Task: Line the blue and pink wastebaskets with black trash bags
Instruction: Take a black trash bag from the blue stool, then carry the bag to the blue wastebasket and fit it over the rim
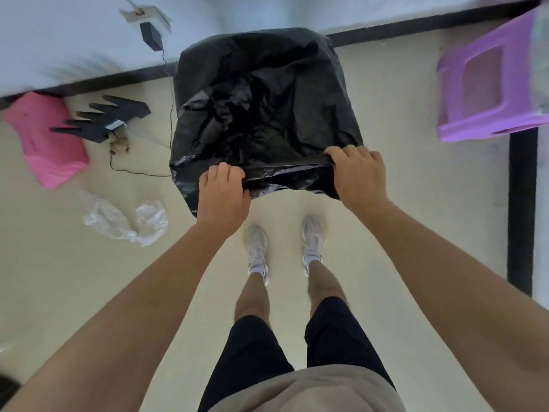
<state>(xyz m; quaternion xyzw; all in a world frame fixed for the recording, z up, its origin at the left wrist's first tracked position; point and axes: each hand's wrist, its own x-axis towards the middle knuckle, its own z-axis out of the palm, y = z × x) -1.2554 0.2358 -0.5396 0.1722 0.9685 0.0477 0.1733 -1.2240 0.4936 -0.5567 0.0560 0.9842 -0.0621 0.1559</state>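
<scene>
Stretching across the near rim, the black trash bag (pixel 261 108) drapes a bin on the floor straight ahead; its colour is hidden. I have the left hand (pixel 222 194) and right hand (pixel 358 173) clenched on that edge, which runs left to right. The pink wastebasket (pixel 44 138) lies far left, nearer the left hand.

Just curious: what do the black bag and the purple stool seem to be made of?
Black bag: thin glossy plastic film, judging by its crinkles and shiny highlights. Purple stool: looks like rigid moulded plastic, with a smooth, even colour and rounded cut-out; its exact finish is hard to tell.
</scene>
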